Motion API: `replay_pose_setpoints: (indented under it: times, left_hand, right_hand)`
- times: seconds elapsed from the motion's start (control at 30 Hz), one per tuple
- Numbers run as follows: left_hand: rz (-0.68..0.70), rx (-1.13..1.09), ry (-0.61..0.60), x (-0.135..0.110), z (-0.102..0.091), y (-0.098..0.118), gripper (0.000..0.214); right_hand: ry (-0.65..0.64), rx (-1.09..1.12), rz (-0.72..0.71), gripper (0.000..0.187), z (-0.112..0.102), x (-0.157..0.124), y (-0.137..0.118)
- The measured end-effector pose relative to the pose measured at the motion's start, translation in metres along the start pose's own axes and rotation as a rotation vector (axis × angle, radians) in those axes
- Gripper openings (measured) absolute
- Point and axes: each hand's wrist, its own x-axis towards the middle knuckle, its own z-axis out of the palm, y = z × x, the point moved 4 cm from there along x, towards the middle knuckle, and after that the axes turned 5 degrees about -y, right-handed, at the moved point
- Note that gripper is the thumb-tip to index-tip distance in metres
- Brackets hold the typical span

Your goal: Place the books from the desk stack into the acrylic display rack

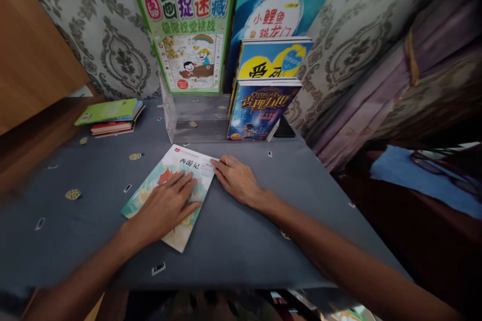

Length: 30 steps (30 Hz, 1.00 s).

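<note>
A thin paperback book [201,180] with a pale illustrated cover lies closed and slanted on the grey-blue tablecloth. My left hand [167,205] rests palm down across its cover, fingers stretched out and thumb apart. At the book's upper right corner, my right hand [237,178] has its fingertips pinched on the edge. The underside of that corner is hidden from me.
Behind the book stands a clear acrylic rack [199,133] with a green picture book [188,25], a teal book [271,5], a yellow-and-blue book [278,55] and a dark blue book [261,113]. Several stacked books [111,113] lie at left. Patterned wallpaper [128,55] rises behind.
</note>
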Motion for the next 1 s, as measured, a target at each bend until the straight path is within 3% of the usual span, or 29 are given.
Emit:
replay_pose_setpoints:
  times: [0.23,0.5,0.6,0.8,1.0]
  left_hand:
    - [0.055,-0.051,-0.019,-0.014,0.003,0.0,0.052]
    - [0.235,-0.178,-0.096,-0.049,-0.005,0.001,0.079]
    - [0.249,-0.175,-0.095,-0.057,-0.006,0.003,0.066]
    - [0.232,-0.177,0.031,-0.066,-0.005,0.006,0.036]
    - [0.237,-0.249,0.114,-0.066,-0.013,0.005,0.028]
  right_hand:
    - [-0.002,-0.068,-0.021,0.036,0.002,0.011,-0.004]
    - [0.047,0.026,-0.011,0.039,0.007,0.016,0.005]
    - [0.061,0.031,-0.005,0.043,0.011,0.016,0.004]
    - [0.134,0.014,-0.006,0.047,0.017,0.011,0.0]
    - [0.135,0.149,-0.179,0.04,0.013,-0.002,-0.01]
